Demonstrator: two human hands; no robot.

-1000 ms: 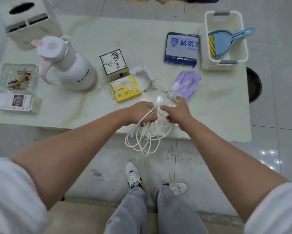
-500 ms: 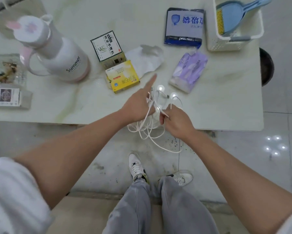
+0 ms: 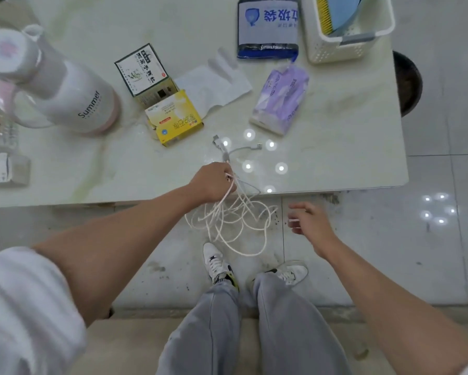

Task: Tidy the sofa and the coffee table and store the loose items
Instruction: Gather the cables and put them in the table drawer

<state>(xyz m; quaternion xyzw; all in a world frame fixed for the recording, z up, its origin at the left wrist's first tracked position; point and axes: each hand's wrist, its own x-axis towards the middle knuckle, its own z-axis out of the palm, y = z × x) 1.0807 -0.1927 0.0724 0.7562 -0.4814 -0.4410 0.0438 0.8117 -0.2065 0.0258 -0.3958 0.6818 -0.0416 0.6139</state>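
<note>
Item: white cable (image 3: 235, 223), part-coiled. Change since half a second ago: right hand (image 3: 310, 223) has let go and drawn off to the right, fingers now loose and empty, just beside the loops; coiling judged interrupted, bundle not yet secured. Left hand (image 3: 214, 181) alone grips the gathered strands at the table (image 3: 349, 158) edge; loops hang below it over the floor, plug ends lying on the tabletop beyond. Farther: yellow box (image 3: 176, 121), purple tissue pack (image 3: 280, 100), white basket (image 3: 335, 51)

The table (image 3: 335, 147) top looks like glossy pale marble, mirroring lamps. On it lie a glossy plastic tissue pack (image 3: 280, 100), a cardboard yellow box (image 3: 174, 121) and a perforated plastic basket (image 3: 335, 51).
</note>
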